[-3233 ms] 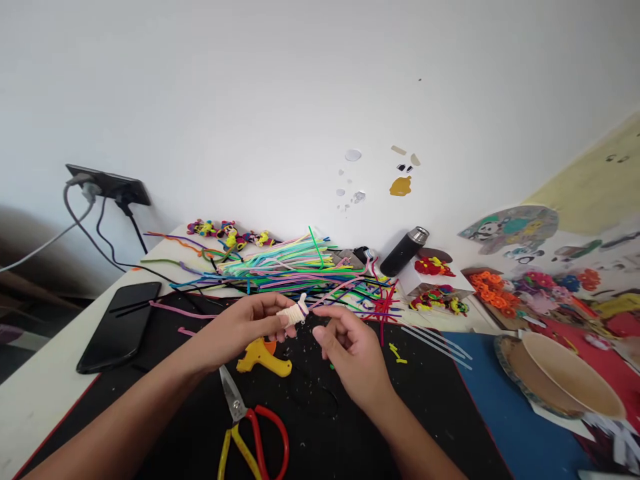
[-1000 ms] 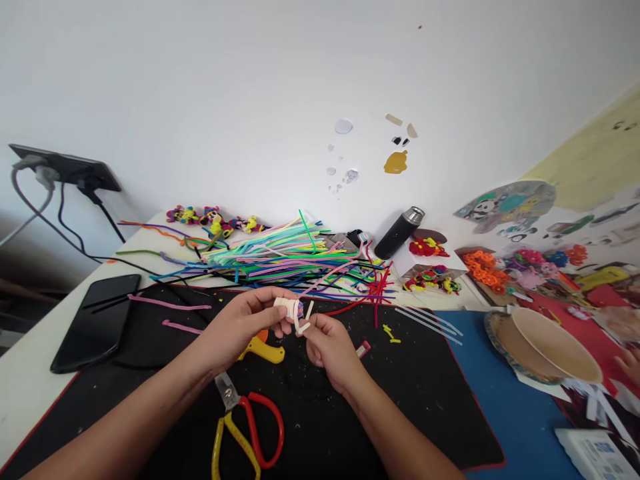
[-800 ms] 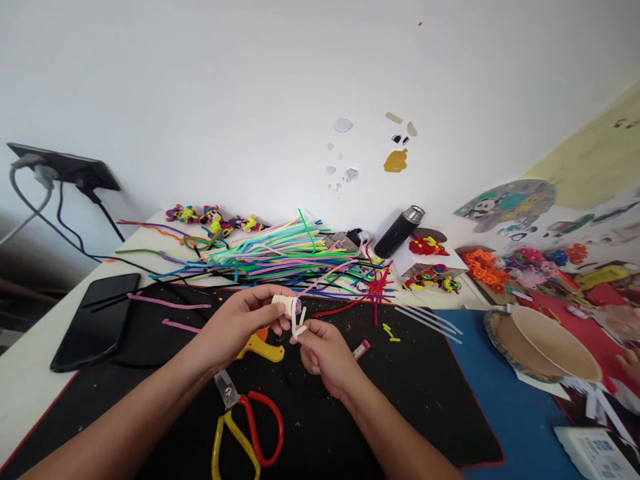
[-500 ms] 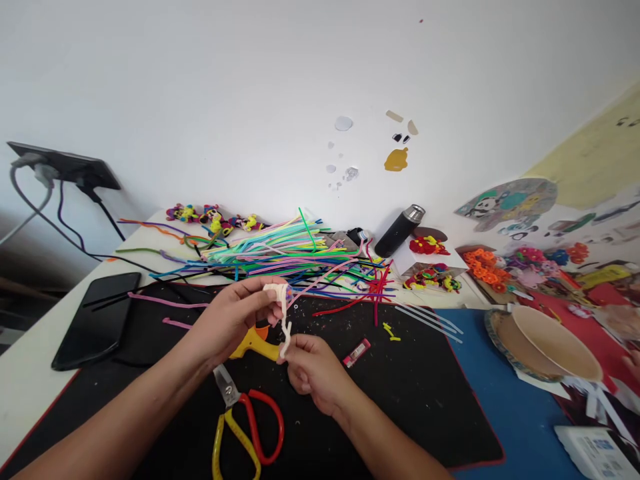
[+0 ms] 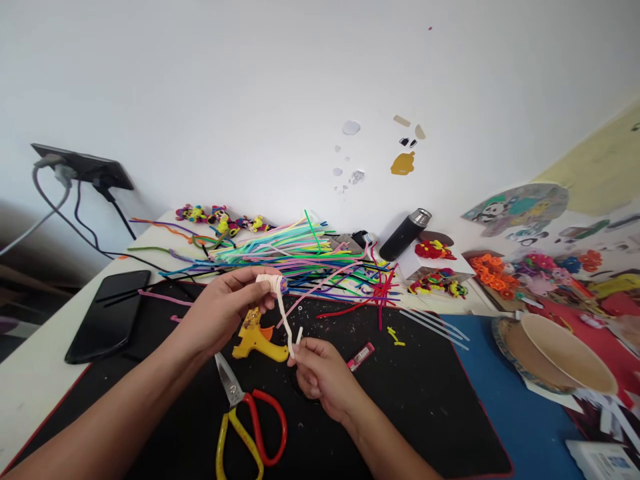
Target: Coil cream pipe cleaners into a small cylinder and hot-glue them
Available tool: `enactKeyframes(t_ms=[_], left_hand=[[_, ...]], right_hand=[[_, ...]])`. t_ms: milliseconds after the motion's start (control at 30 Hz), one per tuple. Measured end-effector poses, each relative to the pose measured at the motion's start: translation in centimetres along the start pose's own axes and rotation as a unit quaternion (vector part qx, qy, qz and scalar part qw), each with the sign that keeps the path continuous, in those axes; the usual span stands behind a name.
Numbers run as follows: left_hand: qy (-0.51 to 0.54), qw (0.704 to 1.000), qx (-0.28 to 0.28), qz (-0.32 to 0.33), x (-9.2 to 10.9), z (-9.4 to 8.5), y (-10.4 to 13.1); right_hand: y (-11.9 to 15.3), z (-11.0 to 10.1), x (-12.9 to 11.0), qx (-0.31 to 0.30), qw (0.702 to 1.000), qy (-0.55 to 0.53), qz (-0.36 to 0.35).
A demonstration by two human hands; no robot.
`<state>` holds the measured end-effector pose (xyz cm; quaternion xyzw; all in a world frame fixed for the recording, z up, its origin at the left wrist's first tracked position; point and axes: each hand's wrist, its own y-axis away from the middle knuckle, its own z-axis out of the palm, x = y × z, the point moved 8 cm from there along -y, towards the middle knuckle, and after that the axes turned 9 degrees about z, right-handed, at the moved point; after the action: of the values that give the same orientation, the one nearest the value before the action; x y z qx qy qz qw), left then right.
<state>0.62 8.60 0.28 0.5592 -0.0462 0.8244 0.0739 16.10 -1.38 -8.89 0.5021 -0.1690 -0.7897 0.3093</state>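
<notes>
My left hand [image 5: 227, 303] is closed on a small cream coil of pipe cleaner [image 5: 270, 283] with a purple bit at its right end. From the coil a length of cream pipe cleaner [image 5: 287, 320] runs down to my right hand [image 5: 320, 370], whose thumb and fingers pinch it near its bent end. Below the coil, a yellow glue gun [image 5: 260, 342] lies on the black mat [image 5: 400, 407], partly behind my hands. Scissors [image 5: 253, 427] with one red and one yellow handle lie nearer to me, their blades pointing away.
A heap of coloured pipe cleaners [image 5: 280, 247] lies along the wall, with small pipe-cleaner figures [image 5: 225, 220] behind it. At left is a black phone [image 5: 107, 317]. A black flask [image 5: 406, 235], a pink packet [image 5: 361, 357], clear glue sticks [image 5: 434, 327] and a round bowl [image 5: 565, 353] stand or lie to the right.
My hands have drawn slightly apart, and the cream strand between them looks longer and straighter. More of the glue gun shows. The whole view has shifted a little.
</notes>
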Motion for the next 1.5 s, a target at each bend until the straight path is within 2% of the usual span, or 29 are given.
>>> enactKeyframes(t_ms=[300,400,567,733,867,967,1200,1400,1500], left_hand=[[-0.068,0.995,0.02,0.069,1.6,-1.0,-0.4],[-0.113,0.991,-0.016,0.074,1.9,-0.8,-0.4],[-0.165,0.981,-0.077,0.059,1.1,0.4,0.0],[-0.188,0.971,-0.142,0.03,-0.4,2.0,0.9],[-0.253,0.952,-0.16,0.06,-0.4,2.6,1.1],[-0.301,0.936,-0.158,0.087,0.0,2.7,1.0],[-0.364,0.909,-0.157,0.128,0.2,3.0,0.9],[-0.362,0.913,-0.15,0.117,-0.5,2.5,0.7],[-0.401,0.892,-0.136,0.16,-0.2,2.5,0.8]], right_hand=[[-0.1,-1.6,0.1,-0.001,1.0,-0.021,-0.024],[0.1,-2.8,-1.4,0.033,0.997,-0.03,-0.062],[0.8,-4.2,-5.0,0.075,0.989,-0.026,-0.125],[1.5,-2.3,-7.1,0.037,0.986,0.049,-0.154],[1.2,-0.7,-7.0,0.018,0.984,0.111,-0.14],[0.9,0.2,-6.7,-0.001,0.978,0.151,-0.141],[1.4,0.4,-7.0,0.007,0.974,0.17,-0.153],[1.5,1.2,-6.3,-0.011,0.972,0.186,-0.145],[1.5,1.7,-5.8,-0.016,0.973,0.182,-0.142]])
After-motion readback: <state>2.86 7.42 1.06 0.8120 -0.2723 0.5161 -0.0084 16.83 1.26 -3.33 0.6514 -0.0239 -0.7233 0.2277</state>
